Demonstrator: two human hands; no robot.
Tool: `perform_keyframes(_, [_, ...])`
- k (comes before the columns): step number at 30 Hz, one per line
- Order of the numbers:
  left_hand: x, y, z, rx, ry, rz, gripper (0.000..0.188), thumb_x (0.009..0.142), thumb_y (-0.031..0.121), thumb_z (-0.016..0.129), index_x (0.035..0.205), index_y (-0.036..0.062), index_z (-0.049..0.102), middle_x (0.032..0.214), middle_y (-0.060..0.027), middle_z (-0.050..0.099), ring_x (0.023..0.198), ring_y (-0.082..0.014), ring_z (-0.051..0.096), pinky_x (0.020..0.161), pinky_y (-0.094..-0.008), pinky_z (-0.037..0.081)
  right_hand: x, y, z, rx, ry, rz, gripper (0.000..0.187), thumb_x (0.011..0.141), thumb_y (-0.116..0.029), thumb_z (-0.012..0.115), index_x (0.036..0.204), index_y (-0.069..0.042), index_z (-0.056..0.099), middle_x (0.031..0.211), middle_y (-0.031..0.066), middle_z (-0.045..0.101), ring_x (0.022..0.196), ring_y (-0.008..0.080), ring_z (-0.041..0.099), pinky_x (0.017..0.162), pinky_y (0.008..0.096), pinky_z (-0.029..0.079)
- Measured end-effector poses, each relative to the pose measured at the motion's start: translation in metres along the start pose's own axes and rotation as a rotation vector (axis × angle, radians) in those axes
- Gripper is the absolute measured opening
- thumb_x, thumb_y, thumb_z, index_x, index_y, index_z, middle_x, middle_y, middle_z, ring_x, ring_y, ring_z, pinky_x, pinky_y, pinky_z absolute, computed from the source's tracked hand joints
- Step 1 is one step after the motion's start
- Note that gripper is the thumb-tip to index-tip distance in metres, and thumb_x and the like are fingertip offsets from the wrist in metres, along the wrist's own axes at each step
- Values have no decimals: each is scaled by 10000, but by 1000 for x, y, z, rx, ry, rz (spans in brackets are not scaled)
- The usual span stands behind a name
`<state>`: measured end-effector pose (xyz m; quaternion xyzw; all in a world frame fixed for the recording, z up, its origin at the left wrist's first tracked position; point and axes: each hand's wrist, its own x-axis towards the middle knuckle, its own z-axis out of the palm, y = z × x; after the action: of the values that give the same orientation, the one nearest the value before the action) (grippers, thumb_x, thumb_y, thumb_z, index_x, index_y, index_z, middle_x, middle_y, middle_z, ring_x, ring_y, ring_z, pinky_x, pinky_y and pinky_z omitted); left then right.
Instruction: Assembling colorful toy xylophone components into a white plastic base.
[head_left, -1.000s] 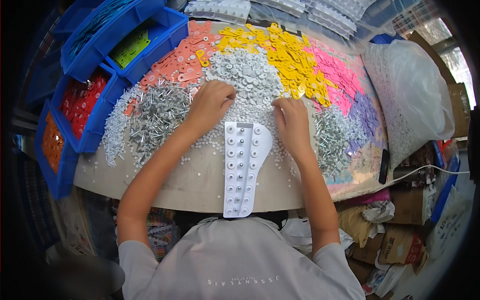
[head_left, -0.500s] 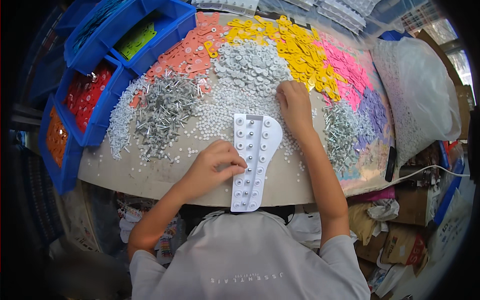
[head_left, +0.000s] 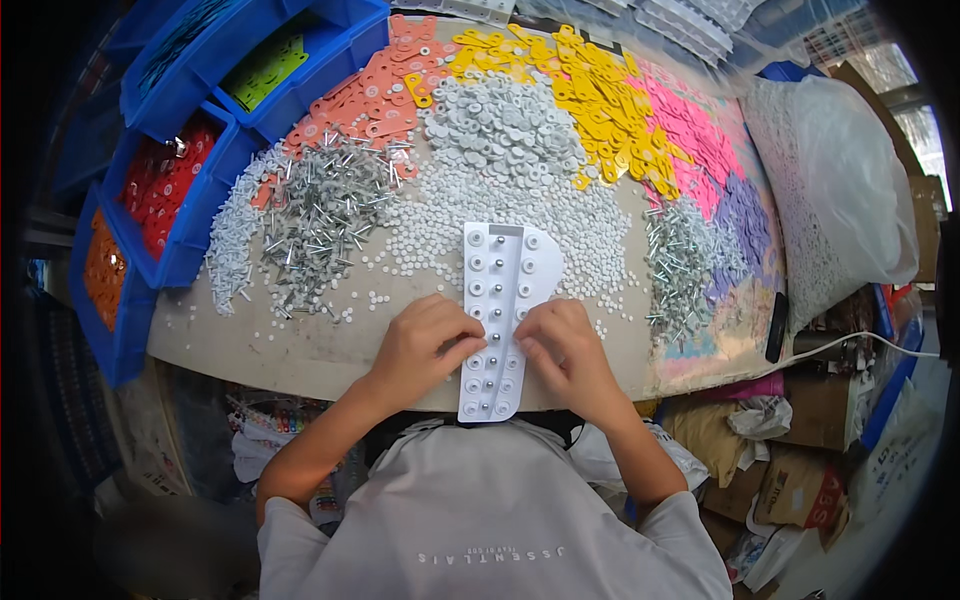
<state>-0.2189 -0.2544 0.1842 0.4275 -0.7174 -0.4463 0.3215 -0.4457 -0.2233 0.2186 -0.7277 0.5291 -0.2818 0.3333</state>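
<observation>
Board, white, was laid lengthwise on the table, its narrow end brought to the near edge and its broad end pointed away. A row of round seats was borne along each long side, and the channel between them was lined with small metal balls. The board was flanked by both hands at its middle. The left hand was held at the left side, thumb and forefinger drawn close together over the row of seats; whether anything was pinched could not be told. The right hand was held over the right side, its fingers curled and bunched near the channel; whether anything was gripped there could not be told either.

Beyond the board, small discs were strewn in a white layer. To the left, metal pins were heaped beside white pins; to the right, a second metal heap was bordered by purple tags. White caps were piled behind the discs. Farther back, salmon tags, yellow tags and pink tags were spread in an arc. Red tags and green tags were contained in blue bins at the left. A translucent bag was placed at the right, and white trays were stacked at the far edge.
</observation>
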Motion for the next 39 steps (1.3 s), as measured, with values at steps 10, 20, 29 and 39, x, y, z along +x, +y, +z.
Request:
perform_keyframes(10, [-10,-11,9,306,176,396,162,753,110,805,861,47,703,804,-34,612,753,-241,586,663,-366,466,-5,10,14,-40,57,-10,94,860,-38,692,945,-32,652,917,89,599,910,293,557,837,385,441])
perform_keyframes(20, [41,6,-17,303,308,240,172,808,10,739,979,21,742,843,-88,655,781,-255,594,732,-373,469,-11,29,24,-375,242,-406,286,696,-26,753,977,-54,709,951,46,628,899,248,580,769,356,467])
perform_keyframes(29, [160,-41,-22,436,230,302,103,855,147,713,924,71,719,903,-90,671,919,-296,634,818,-422,487,57,40,-13,-250,415,-155,136,831,-28,710,964,-29,681,905,118,653,882,307,599,811,412,458])
perform_keyframes(39, [180,-51,-7,583,237,439,104,818,123,733,905,77,700,848,-71,608,874,-279,617,769,-422,496,143,81,-13,-358,316,-86,107,839,-65,699,928,-43,645,886,127,649,902,324,595,821,425,458])
